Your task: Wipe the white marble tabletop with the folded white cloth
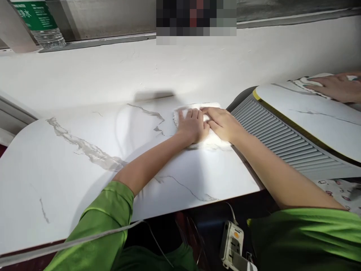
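Observation:
A folded white cloth (214, 140) lies on a white marble-patterned tabletop (84, 195), close to the table's right end. My left hand (193, 126) rests flat on it, fingers stretched forward and slightly apart. Beside it, my right hand (222, 122) presses on the same cloth with its fingers extended toward the left hand. The two hands touch or nearly touch, palms down, and hide part of the cloth.
At the far right, another person's hand (335, 86) is on a white cloth (308, 86) atop a second marble-patterned table (318, 109) with a ribbed grey side. A water bottle (42, 26) stands on the ledge. A power strip (234, 241) and cable (93, 237) are near my body.

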`<state>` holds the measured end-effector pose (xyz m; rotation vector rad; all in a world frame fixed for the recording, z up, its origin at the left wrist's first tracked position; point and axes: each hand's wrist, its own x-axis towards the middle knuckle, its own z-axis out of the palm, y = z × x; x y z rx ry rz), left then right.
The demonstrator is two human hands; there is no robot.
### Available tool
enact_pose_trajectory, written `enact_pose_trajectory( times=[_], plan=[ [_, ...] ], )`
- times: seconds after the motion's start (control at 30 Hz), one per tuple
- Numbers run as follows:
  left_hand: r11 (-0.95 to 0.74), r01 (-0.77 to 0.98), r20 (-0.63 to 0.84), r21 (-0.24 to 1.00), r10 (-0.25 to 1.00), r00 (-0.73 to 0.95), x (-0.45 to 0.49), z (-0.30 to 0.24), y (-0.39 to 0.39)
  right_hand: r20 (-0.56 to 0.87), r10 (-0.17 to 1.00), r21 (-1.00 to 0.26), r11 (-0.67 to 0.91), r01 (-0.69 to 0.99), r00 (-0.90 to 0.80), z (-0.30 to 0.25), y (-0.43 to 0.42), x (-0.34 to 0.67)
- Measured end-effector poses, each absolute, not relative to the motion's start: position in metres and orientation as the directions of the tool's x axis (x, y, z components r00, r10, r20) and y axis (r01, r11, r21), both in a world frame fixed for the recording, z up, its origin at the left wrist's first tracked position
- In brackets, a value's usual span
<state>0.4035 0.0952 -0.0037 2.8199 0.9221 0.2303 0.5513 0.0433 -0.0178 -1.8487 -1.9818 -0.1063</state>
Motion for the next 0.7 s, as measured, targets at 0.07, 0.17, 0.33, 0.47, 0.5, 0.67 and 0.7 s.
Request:
enact_pose_trajectory(
  times=[0.07,0.17,0.33,0.47,0.5,0.67,0.7],
  plan=[
    [-0.779,0.587,0.034,0.222,0.608,0.793,0.408,-0.001,0.122,0.375,0.927,-0.220,0.114,0.969,-0.024,-0.020,0.071,0.556],
    [-0.756,0.612,0.022,0.231,0.633,0.774,0.409,0.001,0.162,0.389,0.921,-0.216,0.112,0.970,-0.019,-0.022,0.115,0.557],
    [-0.730,0.641,0.080,0.236,0.672,0.736,0.408,-0.003,0.205,0.381,0.923,-0.247,0.048,0.968,0.052,-0.026,0.165,0.554],
    [-0.723,0.648,0.069,0.239,0.679,0.731,0.406,-0.004,0.206,0.397,0.916,-0.240,0.045,0.970,0.055,-0.028,0.164,0.551],
    [-0.723,0.647,0.059,0.240,0.677,0.734,0.403,-0.003,0.202,0.395,0.917,-0.235,0.048,0.971,0.051,-0.028,0.160,0.548],
    [-0.744,0.626,0.047,0.235,0.652,0.757,0.364,0.001,0.171,0.375,0.927,-0.213,0.065,0.975,0.021,-0.026,0.126,0.508],
    [-0.748,0.622,0.047,0.231,0.647,0.761,0.352,0.002,0.161,0.376,0.927,-0.206,0.072,0.976,0.011,-0.026,0.116,0.496]
  ],
)
